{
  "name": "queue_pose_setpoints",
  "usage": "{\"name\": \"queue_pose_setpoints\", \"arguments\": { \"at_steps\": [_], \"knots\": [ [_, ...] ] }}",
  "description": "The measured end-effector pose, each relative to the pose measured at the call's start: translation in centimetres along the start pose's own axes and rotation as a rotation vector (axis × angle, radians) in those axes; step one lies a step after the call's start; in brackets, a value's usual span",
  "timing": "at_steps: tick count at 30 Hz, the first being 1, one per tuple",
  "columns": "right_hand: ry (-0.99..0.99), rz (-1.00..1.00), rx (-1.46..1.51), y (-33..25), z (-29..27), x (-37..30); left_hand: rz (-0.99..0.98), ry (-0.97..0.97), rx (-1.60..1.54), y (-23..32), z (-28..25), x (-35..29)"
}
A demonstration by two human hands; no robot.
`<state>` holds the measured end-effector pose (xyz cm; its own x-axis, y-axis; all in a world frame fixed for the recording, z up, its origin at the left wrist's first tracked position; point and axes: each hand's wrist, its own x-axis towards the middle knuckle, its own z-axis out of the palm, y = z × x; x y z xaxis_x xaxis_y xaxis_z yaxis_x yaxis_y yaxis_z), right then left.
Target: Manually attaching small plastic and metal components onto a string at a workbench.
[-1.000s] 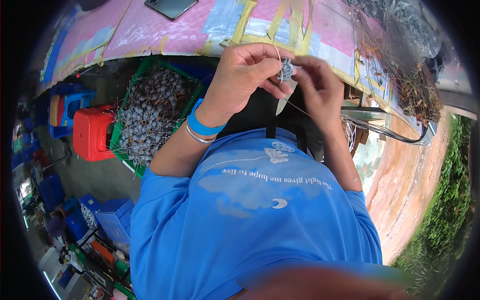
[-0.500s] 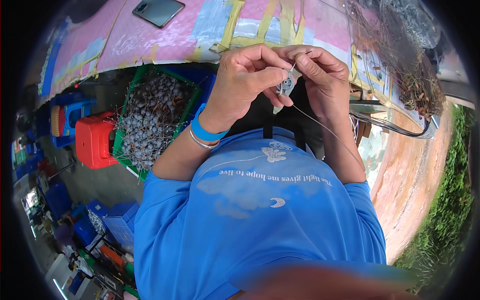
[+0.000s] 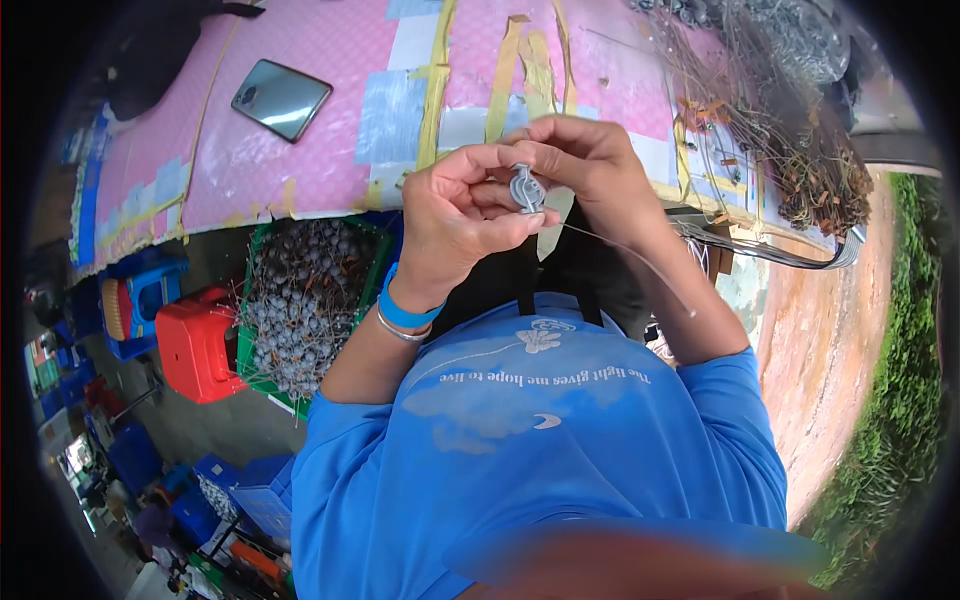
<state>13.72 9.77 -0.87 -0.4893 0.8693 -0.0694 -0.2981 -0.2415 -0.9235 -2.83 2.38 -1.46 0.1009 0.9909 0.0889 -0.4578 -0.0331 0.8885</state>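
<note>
While I watch remotely, the left hand (image 3: 455,205), half-curled, pinches a small, round grey part (image 3: 527,192) near the pink table (image 3: 310,172).
It looks ridged, a thin wire (image 3: 640,256) trailing rightward; the right hand (image 3: 592,165) bends beside its top, grip unclear to me. Leftward, a green crate (image 3: 379,264) holds heaped, wired grey pieces (image 3: 303,315).

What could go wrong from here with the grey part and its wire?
The grey part might slip, since the left hand seems to grip it mainly by the fingertips. The wire could snag: its tail trails across the view of the right forearm.
</note>
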Motion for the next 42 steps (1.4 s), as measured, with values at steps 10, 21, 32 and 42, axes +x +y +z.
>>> {"name": "queue_pose_setpoints", "arguments": {
  "at_steps": [10, 21, 32, 42],
  "knots": [
    [0.350, -0.478, -1.563, -7.6, -10.4, 18.8, -0.179, -0.080, 0.104, -0.3, -0.4, -0.2],
    [0.269, -0.367, -1.453, -7.7, -7.8, 14.0, -0.194, -0.060, 0.118, 0.0, -1.6, -1.6],
    [0.269, -0.584, -1.421, -4.2, -9.1, 6.7, -0.062, -0.016, 0.230, 0.5, -0.3, -3.3],
    [0.092, -0.420, -1.840, -4.0, -6.2, 7.8, 0.082, 0.118, 0.286, 0.4, 1.4, -2.6]
  ]
}}
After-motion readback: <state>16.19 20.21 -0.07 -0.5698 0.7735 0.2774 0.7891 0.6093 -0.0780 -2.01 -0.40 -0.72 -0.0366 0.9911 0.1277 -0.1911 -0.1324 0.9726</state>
